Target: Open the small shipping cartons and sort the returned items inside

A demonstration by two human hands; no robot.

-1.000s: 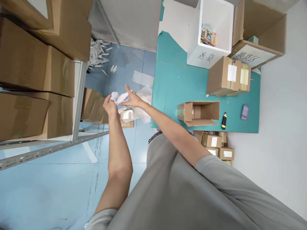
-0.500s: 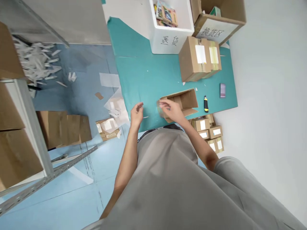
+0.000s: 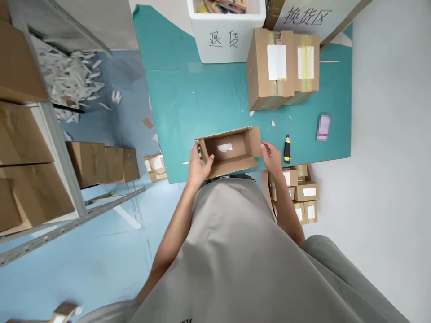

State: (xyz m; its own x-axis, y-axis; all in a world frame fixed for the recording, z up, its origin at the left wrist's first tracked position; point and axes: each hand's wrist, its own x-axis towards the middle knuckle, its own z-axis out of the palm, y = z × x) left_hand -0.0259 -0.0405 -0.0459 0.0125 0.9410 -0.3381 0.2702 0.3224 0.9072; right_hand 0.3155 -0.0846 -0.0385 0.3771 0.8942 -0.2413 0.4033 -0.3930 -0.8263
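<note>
An open cardboard box [image 3: 232, 168] sits at the near edge of the green-covered table, its opening facing up at me. A small white scrap of paper [image 3: 225, 147] lies on its bottom. My left hand [image 3: 200, 167] grips the box's left end, with the thumb over the near corner and the fingers on the outer side. At the opposite end, my right hand [image 3: 272, 158] has its fingers closed on the edge of the raised right flap [image 3: 253, 142]. A yellow-and-black utility knife [image 3: 287, 149] lies just right of my right hand.
Two taped, labelled cartons [image 3: 269, 72] stand behind the box, beside a white bin [image 3: 229, 40] of small colourful items. A phone [image 3: 323, 127] lies at the right. Below the table are stacked parcels [image 3: 306, 192]; a shelf with cartons [image 3: 30, 148] stands left.
The box has turned so its opening faces up and its inside shows. My left hand has moved onto its left end; my right hand went from its left end to the right flap.
</note>
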